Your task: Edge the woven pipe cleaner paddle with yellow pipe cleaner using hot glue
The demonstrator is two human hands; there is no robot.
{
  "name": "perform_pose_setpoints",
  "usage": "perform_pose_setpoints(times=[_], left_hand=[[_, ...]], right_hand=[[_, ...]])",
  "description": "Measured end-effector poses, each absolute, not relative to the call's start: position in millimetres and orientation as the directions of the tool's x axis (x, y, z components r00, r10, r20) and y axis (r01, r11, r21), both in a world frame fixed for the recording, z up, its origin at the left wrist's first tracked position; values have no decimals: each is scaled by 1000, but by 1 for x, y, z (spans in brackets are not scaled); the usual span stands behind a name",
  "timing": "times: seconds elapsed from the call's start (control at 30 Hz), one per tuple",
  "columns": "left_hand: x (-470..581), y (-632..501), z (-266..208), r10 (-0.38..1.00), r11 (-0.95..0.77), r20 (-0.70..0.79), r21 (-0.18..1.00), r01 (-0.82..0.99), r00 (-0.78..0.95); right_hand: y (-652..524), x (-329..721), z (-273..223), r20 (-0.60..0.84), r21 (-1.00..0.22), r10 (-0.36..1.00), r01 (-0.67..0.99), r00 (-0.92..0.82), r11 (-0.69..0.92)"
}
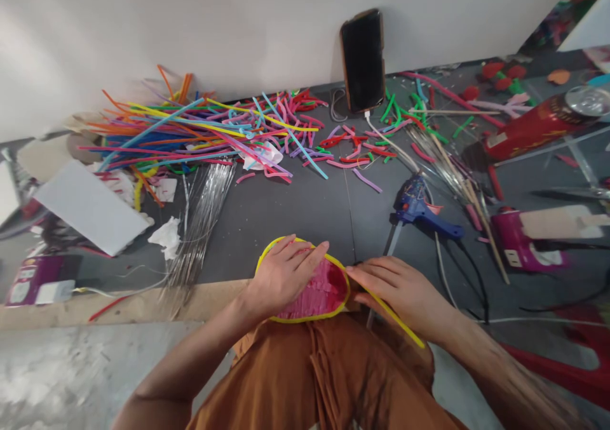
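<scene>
A pink, crinkled oval piece point(318, 293) edged in yellow lies at the table's front edge, just over my lap. Across its upper left part rests my left hand point(284, 270), fingers stretched out flat on it. My right hand point(398, 290) pinches a yellow pipe cleaner point(400, 323) at the oval's right end. The pipe cleaner's loose length runs under that hand and sticks out toward the lower right. It follows the oval's rim on the other side. The right fingertips touch or nearly touch the rim. The oval's upper left surface is hidden by my left hand.
A blue glue gun point(419, 209) lies right of centre with its cable. Behind are a heap of coloured pipe cleaners point(190, 131), cut pieces point(352, 150) and a leaning phone point(363, 61). Wire stems point(203, 214) lie left; a red can point(543, 124) and purple box point(512, 227) right.
</scene>
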State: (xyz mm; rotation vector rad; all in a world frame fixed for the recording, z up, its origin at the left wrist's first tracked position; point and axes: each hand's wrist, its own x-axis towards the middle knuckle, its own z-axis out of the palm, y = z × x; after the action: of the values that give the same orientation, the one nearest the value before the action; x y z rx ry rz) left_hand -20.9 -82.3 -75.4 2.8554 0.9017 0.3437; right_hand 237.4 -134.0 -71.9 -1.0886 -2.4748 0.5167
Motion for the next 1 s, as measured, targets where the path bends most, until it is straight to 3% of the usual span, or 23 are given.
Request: perform_pose_setpoints(times=[0.13,0.33,0.43,0.63,0.83,1.0], left_hand=[[-14,-87,-72,618,-785,191,199,586,763],[-6,-94,-67,643,-764,209,240,599,736],[-4,-93,-67,651,-759,238,237,607,721],[2,-92,-68,649,-756,301,162,634,698],[1,-96,-71,675,-738,234,187,648,700],[-1,-95,-70,659,-752,219,230,618,720]], right_hand=[[-135,222,-63,309,-577,776,540,-550,613],[-129,193,-48,445,-527,708,479,-548,702],[-125,199,-51,426,-556,720,469,-548,686],[-113,240,-57,370,-524,866,693,-337,494],[-126,210,-41,321,-707,822,458,-470,538],[-128,202,-39,340,-670,787,455,-515,587]])
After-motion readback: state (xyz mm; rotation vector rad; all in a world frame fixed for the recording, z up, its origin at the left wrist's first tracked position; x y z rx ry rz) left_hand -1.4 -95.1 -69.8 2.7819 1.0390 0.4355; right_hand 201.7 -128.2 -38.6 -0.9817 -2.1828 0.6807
